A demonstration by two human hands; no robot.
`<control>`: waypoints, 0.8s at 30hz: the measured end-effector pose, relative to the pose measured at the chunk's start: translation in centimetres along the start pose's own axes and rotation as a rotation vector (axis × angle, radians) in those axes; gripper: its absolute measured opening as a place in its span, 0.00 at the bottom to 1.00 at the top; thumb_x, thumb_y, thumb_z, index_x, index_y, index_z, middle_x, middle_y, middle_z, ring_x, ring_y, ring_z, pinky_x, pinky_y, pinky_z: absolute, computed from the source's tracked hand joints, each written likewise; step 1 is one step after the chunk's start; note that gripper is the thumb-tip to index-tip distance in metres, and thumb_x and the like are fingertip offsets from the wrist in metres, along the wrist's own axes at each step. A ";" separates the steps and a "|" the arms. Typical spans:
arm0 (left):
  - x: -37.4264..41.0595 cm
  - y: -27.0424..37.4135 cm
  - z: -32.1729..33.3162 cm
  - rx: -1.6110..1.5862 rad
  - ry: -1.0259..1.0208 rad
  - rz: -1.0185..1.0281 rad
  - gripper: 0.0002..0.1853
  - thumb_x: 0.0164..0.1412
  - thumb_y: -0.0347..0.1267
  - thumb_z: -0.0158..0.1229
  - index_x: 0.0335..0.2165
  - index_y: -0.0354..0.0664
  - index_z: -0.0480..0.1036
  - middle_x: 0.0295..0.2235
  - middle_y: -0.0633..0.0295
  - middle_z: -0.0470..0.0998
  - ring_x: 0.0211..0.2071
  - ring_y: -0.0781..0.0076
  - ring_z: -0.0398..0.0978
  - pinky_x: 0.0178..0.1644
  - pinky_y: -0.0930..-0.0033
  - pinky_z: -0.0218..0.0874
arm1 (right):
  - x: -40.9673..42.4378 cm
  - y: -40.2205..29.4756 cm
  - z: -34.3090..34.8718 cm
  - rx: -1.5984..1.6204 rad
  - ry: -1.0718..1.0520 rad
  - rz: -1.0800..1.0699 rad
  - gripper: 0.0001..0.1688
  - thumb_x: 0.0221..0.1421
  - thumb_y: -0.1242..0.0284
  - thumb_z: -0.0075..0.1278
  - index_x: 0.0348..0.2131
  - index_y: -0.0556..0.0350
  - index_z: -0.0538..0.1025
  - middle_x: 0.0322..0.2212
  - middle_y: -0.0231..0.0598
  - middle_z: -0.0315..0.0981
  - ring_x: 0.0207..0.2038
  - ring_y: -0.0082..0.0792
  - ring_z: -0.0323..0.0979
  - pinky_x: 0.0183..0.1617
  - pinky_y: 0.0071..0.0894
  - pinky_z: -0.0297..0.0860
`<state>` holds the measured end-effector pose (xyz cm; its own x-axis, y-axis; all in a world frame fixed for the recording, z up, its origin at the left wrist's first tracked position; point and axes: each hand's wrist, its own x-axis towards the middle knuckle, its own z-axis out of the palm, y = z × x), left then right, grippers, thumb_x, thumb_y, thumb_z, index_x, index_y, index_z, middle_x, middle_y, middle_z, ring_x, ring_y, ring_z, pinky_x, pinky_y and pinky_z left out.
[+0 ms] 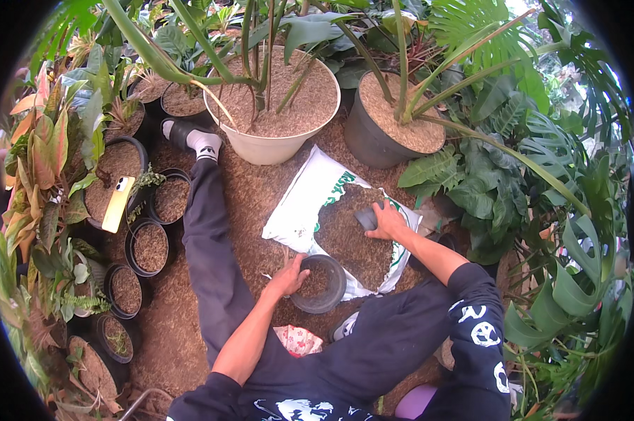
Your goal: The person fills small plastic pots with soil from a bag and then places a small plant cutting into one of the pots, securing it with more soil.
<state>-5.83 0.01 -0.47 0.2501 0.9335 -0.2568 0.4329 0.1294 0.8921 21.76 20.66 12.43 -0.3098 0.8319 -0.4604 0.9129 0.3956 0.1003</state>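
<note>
My right hand [388, 222] grips a small dark scoop-like container [367, 218] over the brown potting mix [348, 231] in a torn white plastic sack [290, 210]. The sack lies on the ground between my legs, its upper side ripped wide. Just below its near left edge stands a black plastic plant pot [335, 294] with some mix inside. My left hand [288, 276] is at that pot's left rim, fingers spread; whether it grips the rim is hard to tell. A floral cloth item [297, 341] lies nearer my body.
Black pots filled with mix [148, 247] line the left side, beside my outstretched leg. A yellow phone [118, 205] rests on a larger pot there. Ahead stand a big white pot [267, 144] and a dark pot [369, 134] with large-leaved plants. Dense foliage [480, 194] borders the right.
</note>
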 end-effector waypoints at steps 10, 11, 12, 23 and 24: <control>1.5 1.0 1.4 0.031 0.332 -0.067 0.14 0.64 0.32 0.48 0.46 0.44 0.75 0.34 0.45 0.79 0.35 0.41 0.77 0.39 0.46 0.68 | 3.3 -2.6 0.5 -0.068 -0.148 0.117 0.58 0.36 0.45 0.66 0.58 0.54 0.60 0.57 0.63 0.53 0.54 0.65 0.64 0.54 0.50 0.69; 1.5 0.8 1.5 0.040 0.351 -0.054 0.14 0.64 0.32 0.48 0.46 0.44 0.75 0.34 0.46 0.79 0.35 0.42 0.77 0.39 0.47 0.68 | 3.7 -3.2 0.4 -0.068 -0.173 0.131 0.59 0.36 0.44 0.66 0.59 0.54 0.60 0.57 0.64 0.53 0.54 0.65 0.64 0.55 0.49 0.69; 1.6 0.7 1.6 0.051 0.368 -0.037 0.14 0.63 0.31 0.49 0.46 0.44 0.75 0.34 0.47 0.80 0.35 0.43 0.77 0.39 0.47 0.68 | 3.9 -3.5 0.5 -0.066 -0.195 0.148 0.60 0.36 0.43 0.65 0.60 0.54 0.59 0.57 0.64 0.53 0.54 0.65 0.65 0.56 0.49 0.68; 1.7 1.1 1.4 0.034 0.372 -0.038 0.15 0.60 0.27 0.50 0.45 0.43 0.76 0.35 0.49 0.81 0.35 0.49 0.79 0.41 0.51 0.69 | 7.1 -4.0 2.6 0.273 -0.347 0.373 0.64 0.37 0.39 0.60 0.62 0.63 0.59 0.61 0.69 0.50 0.57 0.56 0.66 0.52 0.47 0.72; 1.8 0.9 1.4 0.025 0.377 -0.037 0.15 0.60 0.27 0.50 0.45 0.43 0.76 0.35 0.49 0.81 0.35 0.49 0.79 0.41 0.51 0.69 | 7.0 -4.3 2.2 0.327 -0.348 0.397 0.64 0.37 0.40 0.60 0.61 0.65 0.59 0.60 0.68 0.54 0.56 0.56 0.67 0.50 0.46 0.74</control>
<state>-3.74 1.29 -0.62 -0.1006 0.9865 -0.1294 0.4576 0.1614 0.8744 16.28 23.94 6.89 0.1245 0.6939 -0.7093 0.9920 -0.1033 0.0730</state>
